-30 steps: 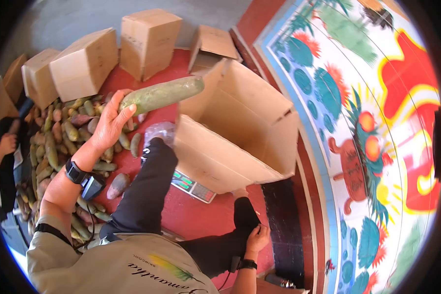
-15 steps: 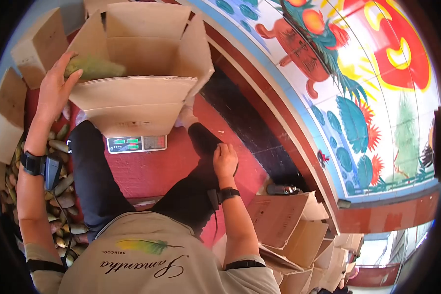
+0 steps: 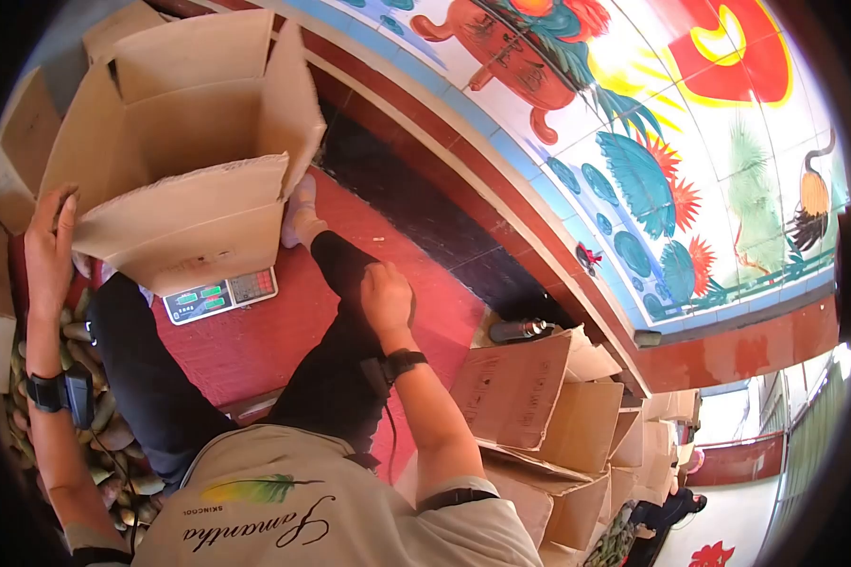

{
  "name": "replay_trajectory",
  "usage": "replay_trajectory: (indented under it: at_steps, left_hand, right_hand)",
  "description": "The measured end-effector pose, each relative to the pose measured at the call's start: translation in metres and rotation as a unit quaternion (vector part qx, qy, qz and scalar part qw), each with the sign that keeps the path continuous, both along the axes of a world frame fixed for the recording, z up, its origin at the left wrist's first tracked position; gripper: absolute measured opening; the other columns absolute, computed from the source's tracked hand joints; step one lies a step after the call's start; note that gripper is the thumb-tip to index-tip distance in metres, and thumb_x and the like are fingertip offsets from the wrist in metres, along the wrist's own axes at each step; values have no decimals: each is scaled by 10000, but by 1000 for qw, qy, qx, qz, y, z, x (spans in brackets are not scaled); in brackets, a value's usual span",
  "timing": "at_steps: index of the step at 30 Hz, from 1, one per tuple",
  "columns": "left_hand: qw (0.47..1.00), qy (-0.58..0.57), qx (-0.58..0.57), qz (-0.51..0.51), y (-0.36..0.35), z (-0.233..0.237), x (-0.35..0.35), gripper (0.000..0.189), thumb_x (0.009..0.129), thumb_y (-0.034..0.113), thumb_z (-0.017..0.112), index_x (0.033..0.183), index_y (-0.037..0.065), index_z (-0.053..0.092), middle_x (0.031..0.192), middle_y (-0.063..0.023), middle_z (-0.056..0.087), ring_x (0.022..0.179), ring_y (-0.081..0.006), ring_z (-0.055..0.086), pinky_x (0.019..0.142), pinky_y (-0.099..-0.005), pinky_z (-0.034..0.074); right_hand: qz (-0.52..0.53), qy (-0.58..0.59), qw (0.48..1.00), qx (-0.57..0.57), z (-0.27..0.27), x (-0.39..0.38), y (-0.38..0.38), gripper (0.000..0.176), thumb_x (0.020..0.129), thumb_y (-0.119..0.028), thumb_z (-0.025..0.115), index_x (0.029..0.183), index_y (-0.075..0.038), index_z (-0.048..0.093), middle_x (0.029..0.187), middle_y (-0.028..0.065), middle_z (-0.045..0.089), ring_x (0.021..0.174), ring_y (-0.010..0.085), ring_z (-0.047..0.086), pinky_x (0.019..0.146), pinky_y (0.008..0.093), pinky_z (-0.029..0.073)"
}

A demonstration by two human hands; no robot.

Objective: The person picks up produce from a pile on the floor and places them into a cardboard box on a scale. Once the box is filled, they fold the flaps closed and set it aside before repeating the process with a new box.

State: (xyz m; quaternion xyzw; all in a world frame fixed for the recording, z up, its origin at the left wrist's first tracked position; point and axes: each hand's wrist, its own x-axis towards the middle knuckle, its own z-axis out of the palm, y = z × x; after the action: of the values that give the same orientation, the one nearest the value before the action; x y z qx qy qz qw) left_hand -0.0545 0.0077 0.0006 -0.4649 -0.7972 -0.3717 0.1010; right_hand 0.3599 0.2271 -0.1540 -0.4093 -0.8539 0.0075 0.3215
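Note:
My left hand [image 3: 52, 248] is beside the near left corner of a large open cardboard box [image 3: 184, 213]. Its thumb and fingers are apart, with nothing visible in them. The box stands on a digital scale [image 3: 219, 296], whose green displays and keypad stick out below the near side. From this angle the bottom of the box is hidden. My right hand [image 3: 386, 298] rests on my right knee, fingers curled in and holding nothing that I can see. Below my left forearm lies a heap of long greenish and pinkish vegetables [image 3: 104, 406], partly covered by my leg.
Other cardboard boxes [image 3: 28, 142] stand at the far left. Folded cartons [image 3: 515, 387] are piled on the right near a dark bottle [image 3: 518, 330]. A painted tile wall [image 3: 633, 189] runs along the right side. Farther off, a person in dark clothes [image 3: 667, 511] is visible.
A long green vegetable was in my left hand over the box's rim; it is now out of sight and the hand has drawn back, open. The view has shifted; my right hand stays on the knee.

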Motion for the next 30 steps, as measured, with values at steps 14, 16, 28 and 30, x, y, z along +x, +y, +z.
replay_trajectory:
  at_steps: [14,16,28,30]
  left_hand:
    - [955,241,20,-173,-79,83,115,202,737,20,511,939,25,515,1024,-165,557,920,-355,567,884,-549,396]
    - [933,282,1,-224,-94,96,128,191,735,33,514,924,59,498,986,-141,537,909,-364,558,861,-562,405]
    - [814,377,154,-414,-85,111,143,155,808,74,592,948,12,569,1043,-104,422,763,-290,565,566,-310,418]
    - [775,450,157,-416,-84,116,134,133,811,56,618,925,-3,582,1053,-106,390,743,-296,561,505,-290,413]
  right_hand:
    - [4,-33,999,18,1,2,2,48,770,-89,585,818,-83,590,783,94,579,677,310,570,611,409,467]
    - [7,-29,999,23,2,0,1,52,774,-87,580,823,-77,594,790,97,582,686,309,575,620,402,472]
    - [1,-43,999,16,1,0,2,57,778,-91,572,826,-75,597,789,108,582,690,310,575,623,404,472]
    - [1,-44,999,15,2,0,1,57,778,-90,571,827,-77,597,791,109,583,690,314,574,621,406,471]
